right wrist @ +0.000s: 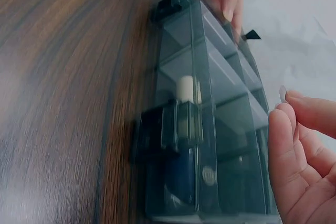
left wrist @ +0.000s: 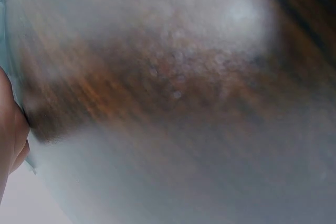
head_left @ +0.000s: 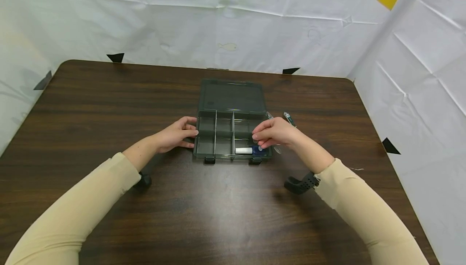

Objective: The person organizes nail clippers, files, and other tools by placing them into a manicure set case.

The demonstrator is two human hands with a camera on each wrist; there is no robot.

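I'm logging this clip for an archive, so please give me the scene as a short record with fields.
setting: dark wooden table, white sheeting behind
main item: open compartment box, lid laid back
box contents: blue bottle with white cap, lying in the front right compartment
left hand: touches the box's left wall
right hand: fingertips together over the right compartments; what they pinch cannot be told
beside box: small dark item on the right

Dark wood table (head_left: 91, 107) bears open compartment box (head_left: 233, 135), small pen-like item (head_left: 289, 118).
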